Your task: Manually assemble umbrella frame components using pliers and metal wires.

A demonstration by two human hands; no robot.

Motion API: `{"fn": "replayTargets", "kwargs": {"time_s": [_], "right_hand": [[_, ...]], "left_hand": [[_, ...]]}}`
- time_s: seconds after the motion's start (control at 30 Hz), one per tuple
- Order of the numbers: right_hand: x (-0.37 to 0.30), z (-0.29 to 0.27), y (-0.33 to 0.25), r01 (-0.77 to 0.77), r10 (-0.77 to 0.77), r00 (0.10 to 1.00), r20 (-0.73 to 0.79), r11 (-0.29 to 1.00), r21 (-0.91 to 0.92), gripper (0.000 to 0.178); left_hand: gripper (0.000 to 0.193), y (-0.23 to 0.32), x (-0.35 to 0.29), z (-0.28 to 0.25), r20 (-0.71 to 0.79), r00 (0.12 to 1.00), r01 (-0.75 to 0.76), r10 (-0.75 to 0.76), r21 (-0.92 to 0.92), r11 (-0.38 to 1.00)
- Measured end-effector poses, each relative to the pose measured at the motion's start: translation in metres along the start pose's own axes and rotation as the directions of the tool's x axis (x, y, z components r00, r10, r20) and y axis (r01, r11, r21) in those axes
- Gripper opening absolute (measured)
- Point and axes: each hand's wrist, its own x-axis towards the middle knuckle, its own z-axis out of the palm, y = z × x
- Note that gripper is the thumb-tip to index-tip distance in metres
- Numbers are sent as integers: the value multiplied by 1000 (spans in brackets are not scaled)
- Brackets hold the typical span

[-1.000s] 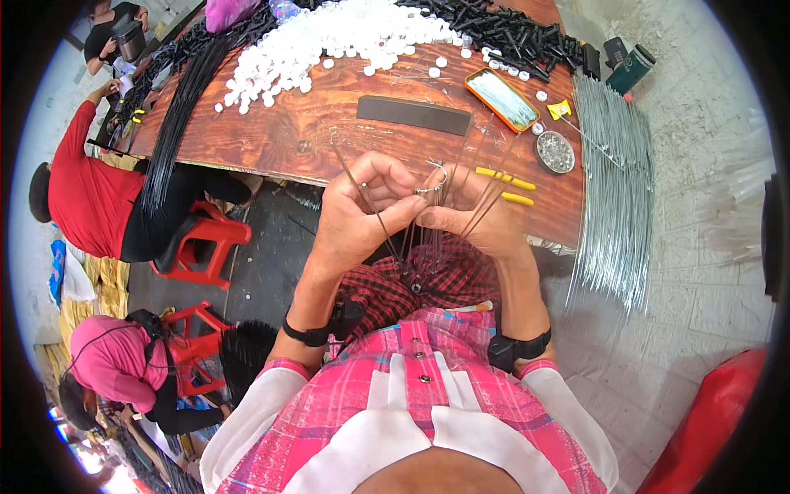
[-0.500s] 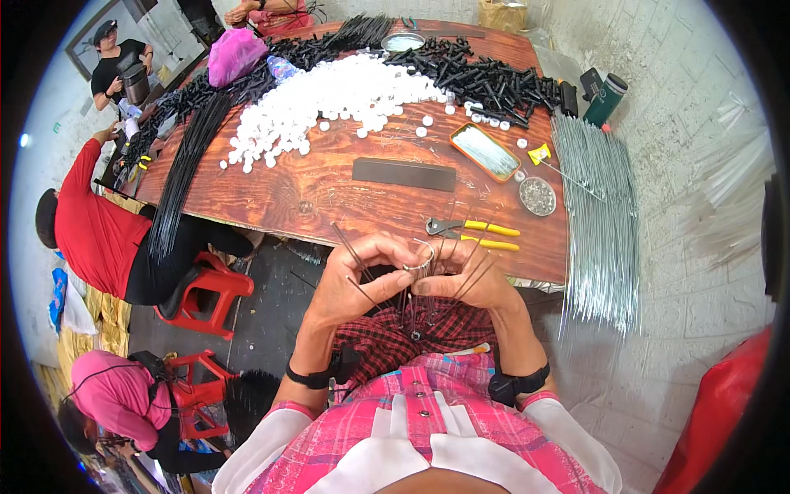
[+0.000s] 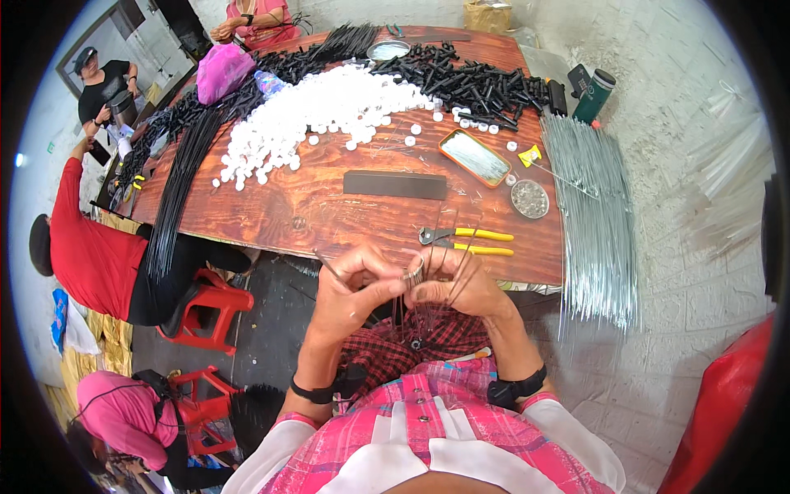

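My left hand (image 3: 355, 290) and my right hand (image 3: 462, 284) meet over my lap, just off the table's near edge. Between their fingertips is a small curved piece of pale wire (image 3: 415, 275), like part of a ring, pinched from both sides. Several thin dark rods (image 3: 462, 257) fan out through the fingers of my right hand. Another dark rod (image 3: 327, 263) sticks out past my left hand. More rods hang below the fingers, and how they join the ring is hidden. Nearest on the table are end-cutting pliers with yellow handles (image 3: 482, 235).
The wooden table (image 3: 271, 210) bears a flat dark bar (image 3: 395, 184), white caps (image 3: 313, 115), black tubes (image 3: 494, 86), an orange-rimmed tin (image 3: 475, 158) and a round dish (image 3: 529, 199). Silvery rods (image 3: 597, 230) overhang its right edge. Co-workers sit left on red stools (image 3: 216, 303).
The curved wire shows narrower and turned more upright between my fingertips. One of the rods beside my left hand no longer shows. The whole view has shifted slightly.
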Motion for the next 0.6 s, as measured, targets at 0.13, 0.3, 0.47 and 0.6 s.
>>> {"fn": "replayTargets", "kwargs": {"time_s": [0.13, 0.3, 0.47, 0.6], "right_hand": [[-3, -3, -2, 0, 2, 996, 89, 1000, -17, 19], [-3, -4, -1, -52, 52, 999, 8, 999, 10, 19], [7, -2, -3, -86, 82, 994, -68, 994, -61, 20], [0, -14, 7, -186, 140, 965, -223, 962, -198, 19]], "left_hand": [[14, 3, 4, -6, 190, 980, 75, -52, -118, 990], [14, 0, 3, -1, 123, 982, 158, -146, -98, 983], [10, -11, 4, 1, -22, 998, 57, -56, 46, 997], [9, -8, 5, 9, 0, 996, 93, -93, 27, 995]]}}
